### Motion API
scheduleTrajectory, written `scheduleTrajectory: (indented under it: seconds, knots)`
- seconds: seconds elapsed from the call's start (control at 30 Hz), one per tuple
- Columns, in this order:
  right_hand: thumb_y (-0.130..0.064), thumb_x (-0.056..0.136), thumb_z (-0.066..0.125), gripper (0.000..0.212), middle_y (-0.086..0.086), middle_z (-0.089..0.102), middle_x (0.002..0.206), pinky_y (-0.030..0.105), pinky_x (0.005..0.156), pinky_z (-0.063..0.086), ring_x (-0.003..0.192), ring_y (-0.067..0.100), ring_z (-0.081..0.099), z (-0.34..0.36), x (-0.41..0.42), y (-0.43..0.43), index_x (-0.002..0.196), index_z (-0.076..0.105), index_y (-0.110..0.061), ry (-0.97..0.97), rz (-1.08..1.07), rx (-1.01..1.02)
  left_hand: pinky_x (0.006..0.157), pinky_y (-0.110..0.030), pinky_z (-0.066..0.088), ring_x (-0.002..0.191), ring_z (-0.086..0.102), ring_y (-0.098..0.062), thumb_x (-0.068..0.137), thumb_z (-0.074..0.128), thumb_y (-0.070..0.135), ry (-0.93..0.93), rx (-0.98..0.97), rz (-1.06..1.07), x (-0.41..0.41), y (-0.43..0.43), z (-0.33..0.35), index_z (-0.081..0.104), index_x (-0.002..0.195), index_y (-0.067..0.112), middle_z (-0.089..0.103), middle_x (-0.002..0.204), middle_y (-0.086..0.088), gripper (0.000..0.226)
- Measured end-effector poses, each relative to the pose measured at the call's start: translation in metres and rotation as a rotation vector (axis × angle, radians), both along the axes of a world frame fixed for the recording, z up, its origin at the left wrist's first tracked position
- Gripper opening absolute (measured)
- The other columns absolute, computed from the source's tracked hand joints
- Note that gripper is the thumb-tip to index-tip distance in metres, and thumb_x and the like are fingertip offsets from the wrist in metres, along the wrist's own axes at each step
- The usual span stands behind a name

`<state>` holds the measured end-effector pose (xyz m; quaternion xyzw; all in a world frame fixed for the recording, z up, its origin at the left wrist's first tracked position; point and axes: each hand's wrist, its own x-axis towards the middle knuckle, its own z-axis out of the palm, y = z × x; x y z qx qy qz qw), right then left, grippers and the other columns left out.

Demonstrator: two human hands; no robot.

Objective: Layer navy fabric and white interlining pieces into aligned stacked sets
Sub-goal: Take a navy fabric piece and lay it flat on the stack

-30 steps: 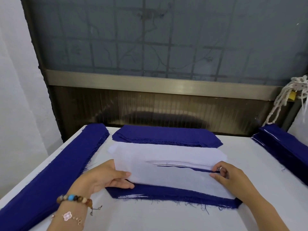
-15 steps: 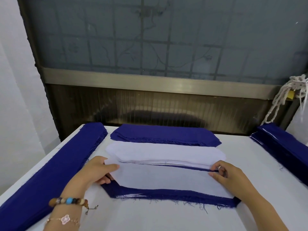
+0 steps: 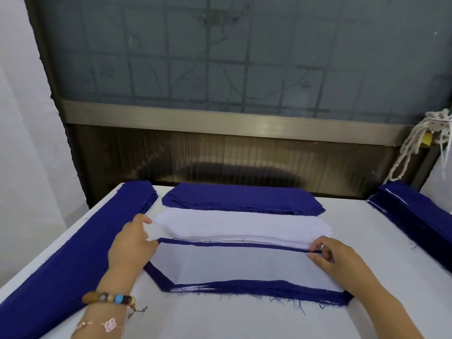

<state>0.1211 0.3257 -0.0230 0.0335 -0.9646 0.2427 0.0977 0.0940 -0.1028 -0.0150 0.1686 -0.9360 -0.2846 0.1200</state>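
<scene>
A white interlining piece (image 3: 239, 264) lies flat on a navy fabric stack (image 3: 256, 291) near the table's front, with a navy border showing all round it. My left hand (image 3: 133, 243) rests on its far left corner, fingers straight. At the far right corner, my right hand (image 3: 327, 253) pinches the edge of the piece. Behind it sits a pile of white interlining pieces (image 3: 242, 223), and further back a stack of navy pieces (image 3: 242, 198).
A long navy fabric stack (image 3: 73, 260) runs along the table's left edge. Another navy stack (image 3: 420, 216) lies at the right edge. White cords (image 3: 415, 143) hang at the far right. The white table (image 3: 220, 319) ends at a dark wall panel.
The white piece has been drawn toward me off the white pile and laid flat on the navy stack. My left hand moved from gripping its left edge to resting on its far left corner.
</scene>
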Motion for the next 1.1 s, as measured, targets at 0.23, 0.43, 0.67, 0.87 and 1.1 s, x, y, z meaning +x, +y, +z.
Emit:
scheduleTrajectory:
  seconds: [0.23,0.43,0.67,0.87,1.1]
  knots:
    - [-0.025,0.091,0.061,0.011,-0.009,0.051,0.075,0.018,0.062,0.041,0.070,0.008,0.050,0.004,-0.001,-0.005,0.086,0.056,-0.032,0.157,-0.091,0.131,0.079,-0.026,0.047,0.094,0.050,-0.013,0.088,0.062,0.008,0.393,-0.049,-0.232,0.001,0.043,-0.006,0.056,0.108,0.029,0.053,0.101,0.006,0.029]
    - [-0.023,0.098,0.048,0.021,-0.013,0.053,0.116,0.011,0.094,0.034,0.106,0.002,0.048,0.011,-0.027,-0.044,0.117,0.057,-0.030,0.166,0.091,0.147,0.097,-0.023,0.041,0.115,0.047,-0.008,0.095,0.054,0.024,0.324,-0.241,-0.510,-0.019,0.097,0.000,0.054,0.126,0.034,0.051,0.125,0.014,0.032]
    - [-0.022,0.101,0.044,0.025,-0.003,0.058,0.125,0.015,0.094,0.041,0.109,0.010,0.054,0.009,-0.069,-0.101,0.123,0.057,-0.023,0.091,0.039,0.056,0.084,-0.031,0.047,0.097,0.054,-0.018,0.100,0.044,0.028,0.189,-0.270,-0.556,-0.053,0.160,0.006,0.061,0.106,0.019,0.061,0.107,0.000,0.020]
    - [-0.031,0.097,0.051,0.031,0.001,0.055,0.125,0.021,0.091,0.043,0.106,0.016,0.057,0.003,-0.095,-0.104,0.127,0.052,-0.024,-0.016,-0.073,0.137,0.065,-0.018,0.034,0.077,0.045,-0.010,0.098,0.049,0.040,0.218,-0.180,-0.500,-0.064,0.155,-0.015,0.047,0.102,0.024,0.048,0.080,0.008,0.016]
    - [-0.027,0.098,0.051,0.029,0.001,0.053,0.124,0.021,0.093,0.043,0.107,0.015,0.055,-0.012,-0.101,-0.102,0.127,0.046,-0.023,0.038,-0.115,0.215,0.081,-0.017,0.034,0.094,0.035,-0.007,0.099,0.045,0.044,0.312,-0.278,-0.528,-0.067,0.151,-0.021,0.051,0.109,0.033,0.044,0.104,0.012,0.016]
